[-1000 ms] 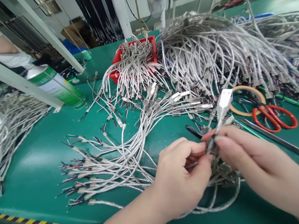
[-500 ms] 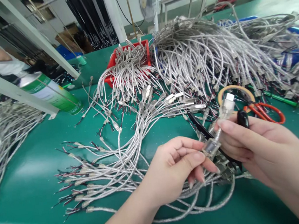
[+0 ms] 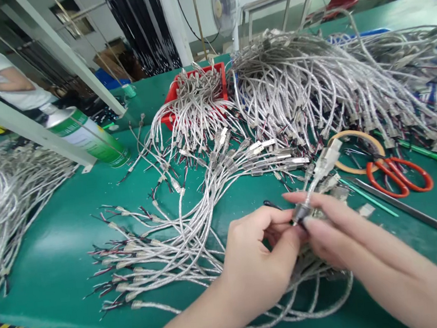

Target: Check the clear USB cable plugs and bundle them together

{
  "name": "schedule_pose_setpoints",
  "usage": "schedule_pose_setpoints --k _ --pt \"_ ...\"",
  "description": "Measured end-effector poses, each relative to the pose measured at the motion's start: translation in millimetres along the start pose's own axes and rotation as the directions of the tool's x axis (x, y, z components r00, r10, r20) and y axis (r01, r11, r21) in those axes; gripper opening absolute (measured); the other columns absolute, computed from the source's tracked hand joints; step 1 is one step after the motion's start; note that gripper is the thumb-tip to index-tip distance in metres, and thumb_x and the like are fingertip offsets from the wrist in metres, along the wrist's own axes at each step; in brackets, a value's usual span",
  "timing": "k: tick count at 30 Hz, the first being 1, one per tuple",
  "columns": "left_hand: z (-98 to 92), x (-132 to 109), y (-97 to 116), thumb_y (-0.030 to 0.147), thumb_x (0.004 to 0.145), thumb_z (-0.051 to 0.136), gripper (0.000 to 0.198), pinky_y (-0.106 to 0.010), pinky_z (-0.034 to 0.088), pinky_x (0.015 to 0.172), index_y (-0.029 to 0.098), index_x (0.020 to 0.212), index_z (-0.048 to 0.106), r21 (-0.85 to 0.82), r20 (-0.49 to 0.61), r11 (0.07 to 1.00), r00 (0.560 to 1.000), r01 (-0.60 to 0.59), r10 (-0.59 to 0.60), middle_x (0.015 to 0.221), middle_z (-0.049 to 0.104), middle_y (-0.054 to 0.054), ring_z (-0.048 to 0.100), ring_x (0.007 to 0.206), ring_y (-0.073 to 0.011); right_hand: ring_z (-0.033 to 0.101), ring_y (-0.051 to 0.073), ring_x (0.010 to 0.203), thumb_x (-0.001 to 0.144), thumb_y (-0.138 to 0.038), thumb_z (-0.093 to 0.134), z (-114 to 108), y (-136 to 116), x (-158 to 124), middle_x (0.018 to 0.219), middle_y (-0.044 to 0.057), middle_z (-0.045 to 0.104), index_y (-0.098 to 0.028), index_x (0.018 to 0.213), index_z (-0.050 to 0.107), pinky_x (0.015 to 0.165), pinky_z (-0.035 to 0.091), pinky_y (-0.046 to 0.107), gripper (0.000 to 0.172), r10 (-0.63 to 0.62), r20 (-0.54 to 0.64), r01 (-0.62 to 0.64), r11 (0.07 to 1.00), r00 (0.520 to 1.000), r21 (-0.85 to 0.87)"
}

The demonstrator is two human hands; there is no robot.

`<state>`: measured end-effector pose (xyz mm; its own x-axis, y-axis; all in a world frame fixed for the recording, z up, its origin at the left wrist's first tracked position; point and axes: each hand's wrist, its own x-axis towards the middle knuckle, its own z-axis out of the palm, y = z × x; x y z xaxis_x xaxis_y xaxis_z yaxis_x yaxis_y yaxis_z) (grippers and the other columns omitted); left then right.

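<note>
Both hands meet low right of centre, over the green bench [image 3: 56, 241]. Left hand [image 3: 264, 255] pinches a USB cable [image 3: 310, 194] between thumb and fingers, at the near end of a dark cylinder [image 3: 301, 212] around it; right hand [image 3: 345, 234] grips the cylinder between thumb and index finger. Cable's plug [image 3: 328, 158] sticks up, tilted right, above the bench. Exact fingertip contact partly hidden.

Just beyond and left: fanned clear-jacketed cables [image 3: 196, 212], stripped wire ends toward the left. Right side: metal strip [image 3: 420, 216], then red-handled scissors [image 3: 416, 173] overlapping a tape ring [image 3: 355, 134]. Farther: red bin [image 3: 169, 94] stuffed with cables, big cable pile [image 3: 291, 74] right beside it, green-and-white can [image 3: 96, 137] tilted near a post. Behind: person in white [image 3: 5, 76] at left, standing fan [image 3: 224, 3].
</note>
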<state>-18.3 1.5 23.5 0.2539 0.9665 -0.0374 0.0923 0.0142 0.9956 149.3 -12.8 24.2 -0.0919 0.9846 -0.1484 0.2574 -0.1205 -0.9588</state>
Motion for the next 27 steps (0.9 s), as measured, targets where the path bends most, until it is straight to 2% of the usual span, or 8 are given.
schedule_pose_setpoints --k 3,5,7,11,14,18,23,27 --pt "-0.7 -1.7 -0.5 0.021 0.087 0.064 0.008 -0.027 0.046 0.064 0.015 0.085 0.069 0.162 0.008 0.977 0.99 -0.14 0.141 0.068 0.066 -0.002 0.055 0.063 -0.0136 0.07 0.028 0.092 0.096 -0.055 0.053 -1.7 -0.4 2.3 0.098 0.007 0.072 -0.029 0.114 0.066 0.061 0.058 0.031 0.034 -0.136 0.043 0.141 0.974 0.99 -0.176" --pt "-0.9 -2.4 1.1 0.022 0.087 0.066 0.008 -0.027 0.048 0.066 0.015 0.085 0.069 0.13 0.055 0.984 0.992 -0.12 0.114 0.069 0.068 -0.003 0.058 0.064 -0.014 0.063 0.02 0.065 0.1 -0.053 0.046 -5.8 -0.6 5.3 0.07 0.001 0.063 -0.028 0.086 0.064 0.05 0.049 0.028 0.033 -0.2 0.018 0.2 0.962 0.98 -0.187" --pt "-1.2 -2.1 2.9 0.023 0.087 0.067 0.008 -0.026 0.049 0.068 0.016 0.087 0.07 0.053 0.087 0.997 0.995 -0.051 0.047 0.07 0.071 -0.003 0.061 0.065 -0.014 0.054 0.016 0.054 0.103 -0.051 0.041 -9.9 -0.5 6.8 0.063 -0.001 0.057 -0.028 0.077 0.06 0.05 0.046 0.027 0.039 -0.215 0.007 0.213 0.962 0.976 -0.172" --pt "-2.3 0.3 2.7 0.022 0.088 0.066 0.007 -0.024 0.048 0.066 0.016 0.087 0.068 0.08 0.036 0.996 0.998 -0.05 0.048 0.071 0.07 -0.002 0.06 0.065 -0.0133 0.067 0.019 0.081 0.102 -0.05 0.045 -8.9 -1.6 4.3 0.086 -0.002 0.07 -0.035 0.123 0.057 0.068 0.055 0.028 0.028 -0.2 0.143 0.218 0.969 0.969 -0.119" --pt "-2.1 1.3 1.9 0.02 0.085 0.067 0.006 -0.024 0.044 0.062 0.016 0.081 0.066 0.152 0.047 0.984 0.995 -0.094 0.088 0.067 0.065 -0.001 0.054 0.062 -0.0119 0.066 0.02 0.082 0.103 -0.05 0.043 -5.5 -1.6 4.3 0.08 -0.002 0.067 -0.034 0.12 0.056 0.062 0.049 0.028 0.027 -0.205 0.185 0.225 0.97 0.961 -0.094" --pt "-1.2 2.1 4.9 0.024 0.086 0.068 0.009 -0.023 0.047 0.064 0.016 0.081 0.067 -0.065 0.168 0.994 0.983 0.088 -0.076 0.066 0.069 -0.002 0.058 0.061 -0.0118 0.043 0.015 0.058 0.099 -0.055 0.052 -12.4 2.0 9.9 0.065 -0.002 0.048 -0.026 0.08 0.057 0.048 0.03 0.027 0.035 -0.101 0.074 0.097 0.994 0.992 0.057" --pt "-3.3 4.7 3.9 0.037 0.087 0.071 0.025 -0.019 0.053 0.059 0.013 0.079 0.068 -0.367 0.343 0.864 0.913 0.346 -0.22 0.063 0.071 -0.004 0.063 0.056 -0.0096 0.02 0.009 0.047 0.091 -0.066 0.057 -21.0 -0.3 15.0 0.057 -0.01 0.029 -0.024 0.108 0.063 0.042 0.017 0.023 0.046 0.043 0.24 -0.121 0.939 0.97 0.322" --pt "-3.8 5.7 -3.2 0.028 0.083 0.079 0.025 -0.017 0.056 0.062 0.014 0.101 0.068 -0.524 0.356 0.769 0.915 0.365 -0.191 0.071 0.077 -0.003 0.07 0.06 -0.0094 0.017 0.007 0.049 0.089 -0.058 0.066 -16.4 -7.0 15.9 0.053 -0.011 0.026 -0.021 0.096 0.065 0.045 0.015 0.024 0.037 0.138 0.185 -0.207 0.879 0.973 0.43"
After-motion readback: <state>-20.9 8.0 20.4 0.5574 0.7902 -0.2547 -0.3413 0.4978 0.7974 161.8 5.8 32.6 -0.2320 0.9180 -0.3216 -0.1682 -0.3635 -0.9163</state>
